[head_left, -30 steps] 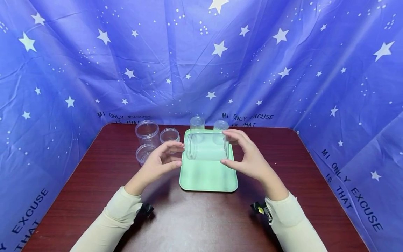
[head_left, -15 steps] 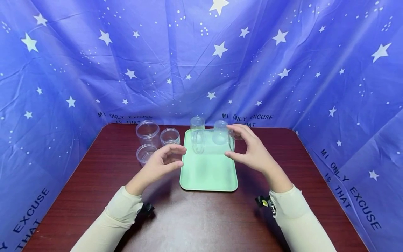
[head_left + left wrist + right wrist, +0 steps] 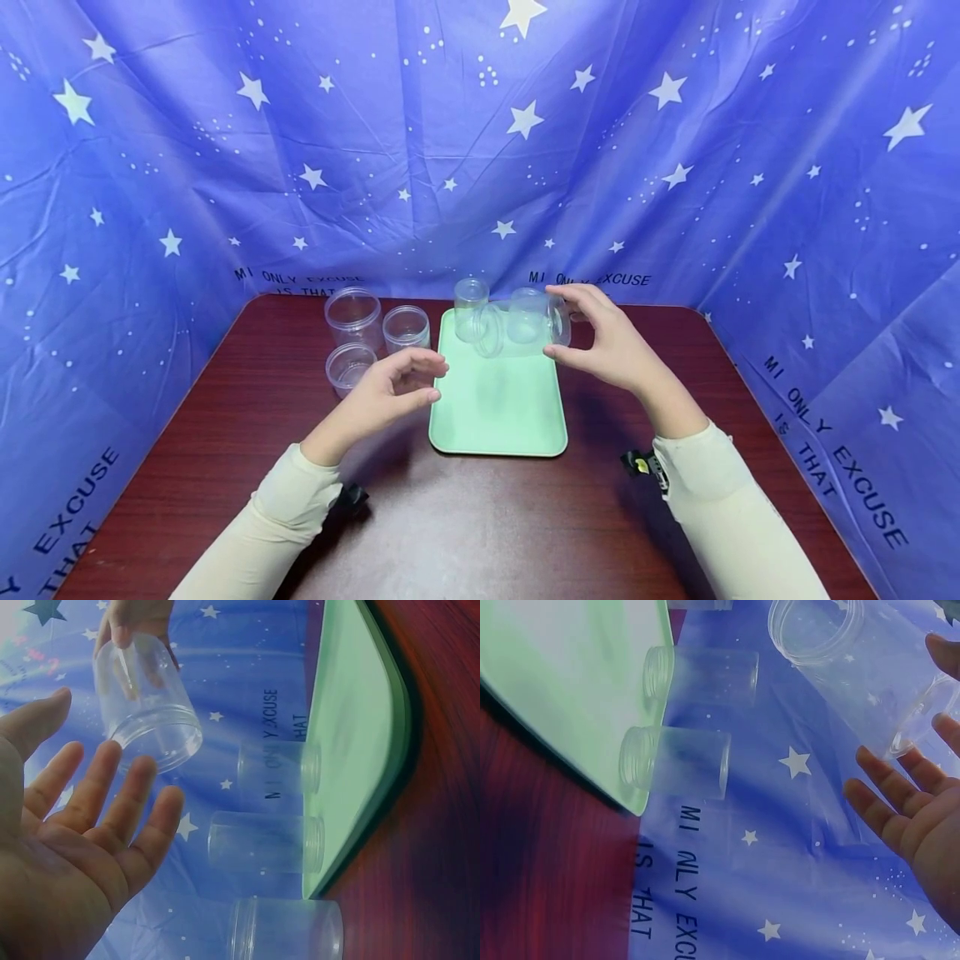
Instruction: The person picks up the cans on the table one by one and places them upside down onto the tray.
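My right hand [image 3: 611,342] grips a large clear jar [image 3: 517,350] by its base end, thumb on one side and fingers on the other. The jar lies sideways in the air over the back of the green tray [image 3: 498,408], its threaded mouth facing left. In the left wrist view my left hand [image 3: 82,847] has its fingers spread and nothing in them; it hovers by the tray's left edge, apart from the jar. Two smaller clear jars, one on the left [image 3: 471,300] and one on the right [image 3: 675,761], stand mouth down at the tray's back.
Left of the tray, three clear jars stand mouth up on the dark red table [image 3: 480,525]: a tall one [image 3: 352,321], a medium one [image 3: 406,327] and a low one [image 3: 348,368]. A blue star-patterned curtain [image 3: 450,125] encloses the back and sides.
The right hand has carried the jar away from the left hand, rightward and toward the tray's back. The left hand has stayed nearly still.
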Demonstrator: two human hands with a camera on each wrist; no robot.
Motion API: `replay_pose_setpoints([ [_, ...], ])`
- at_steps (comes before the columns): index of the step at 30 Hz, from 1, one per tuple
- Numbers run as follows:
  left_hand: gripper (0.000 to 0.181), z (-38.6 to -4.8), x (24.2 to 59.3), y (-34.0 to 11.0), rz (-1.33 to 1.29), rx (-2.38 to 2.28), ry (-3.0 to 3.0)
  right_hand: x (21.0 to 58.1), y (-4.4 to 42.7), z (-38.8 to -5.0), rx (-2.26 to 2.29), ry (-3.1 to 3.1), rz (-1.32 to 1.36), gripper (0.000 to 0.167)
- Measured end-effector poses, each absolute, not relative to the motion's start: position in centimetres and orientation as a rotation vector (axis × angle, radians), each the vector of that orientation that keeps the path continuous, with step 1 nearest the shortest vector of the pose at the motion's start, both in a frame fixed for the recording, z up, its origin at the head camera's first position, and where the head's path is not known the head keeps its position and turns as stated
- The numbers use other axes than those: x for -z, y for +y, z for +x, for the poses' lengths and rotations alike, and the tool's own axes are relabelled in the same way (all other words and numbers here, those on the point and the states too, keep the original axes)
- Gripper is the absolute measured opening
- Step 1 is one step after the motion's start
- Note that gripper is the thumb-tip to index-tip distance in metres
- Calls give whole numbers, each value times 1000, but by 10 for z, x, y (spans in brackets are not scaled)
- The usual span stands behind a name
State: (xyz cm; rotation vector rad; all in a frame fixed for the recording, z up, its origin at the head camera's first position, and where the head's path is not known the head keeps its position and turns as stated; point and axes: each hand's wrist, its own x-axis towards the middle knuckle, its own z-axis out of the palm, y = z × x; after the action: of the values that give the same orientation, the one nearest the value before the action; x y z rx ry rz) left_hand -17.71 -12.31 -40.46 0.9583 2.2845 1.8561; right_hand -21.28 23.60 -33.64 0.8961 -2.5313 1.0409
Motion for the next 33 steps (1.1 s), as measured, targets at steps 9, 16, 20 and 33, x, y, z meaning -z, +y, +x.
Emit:
replay_pose_setpoints([
  [9, 39, -178, 405, -124, 957, -1766, 2355, 328, 237, -224, -998, -2625, 853, 80],
  [16, 39, -177, 404, -124, 962, -1749, 2370, 322, 234, -233, -954, -2712, 816, 80],
  [20, 39, -177, 405, -124, 961, -1737, 2378, 322, 232, -239, -892, -2749, 808, 79],
  [33, 38, -177, 406, -123, 957, -1715, 2398, 320, 224, -255, -716, -2866, 799, 77],
])
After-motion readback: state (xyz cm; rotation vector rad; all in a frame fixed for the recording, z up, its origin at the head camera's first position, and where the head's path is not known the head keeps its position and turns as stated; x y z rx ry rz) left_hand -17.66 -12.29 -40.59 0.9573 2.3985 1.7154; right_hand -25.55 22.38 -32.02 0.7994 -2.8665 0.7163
